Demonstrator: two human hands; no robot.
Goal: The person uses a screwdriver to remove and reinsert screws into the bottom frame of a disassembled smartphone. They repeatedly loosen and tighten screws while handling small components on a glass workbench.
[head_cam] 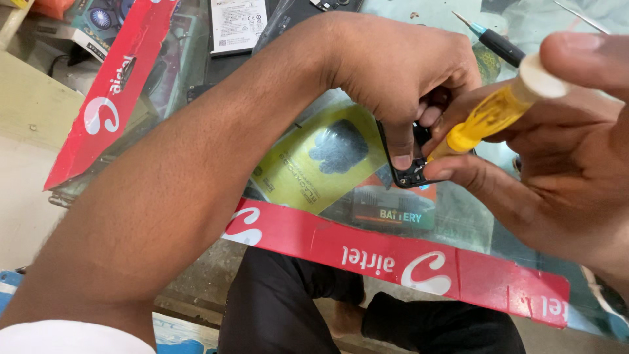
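Right hand (pixel 557 157) clamped yellow-handled screwdriver (pixel 491 115), tip on black phone frame (pixel 409 172); left hand (pixel 400 72) pinched frame over glass counter (pixel 458 223).

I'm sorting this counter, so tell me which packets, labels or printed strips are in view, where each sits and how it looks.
Red edge strip: front counter edge, white lettering.
Second red strip: far left, slanting.
Yellow-green packet: under glass, dark blotch.
White label: top centre, rectangular.
Orange-black battery card: under glass, beneath phone frame.

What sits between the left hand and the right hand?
In the head view, a black phone frame sits between the left hand and the right hand, and the yellow screwdriver points into it.
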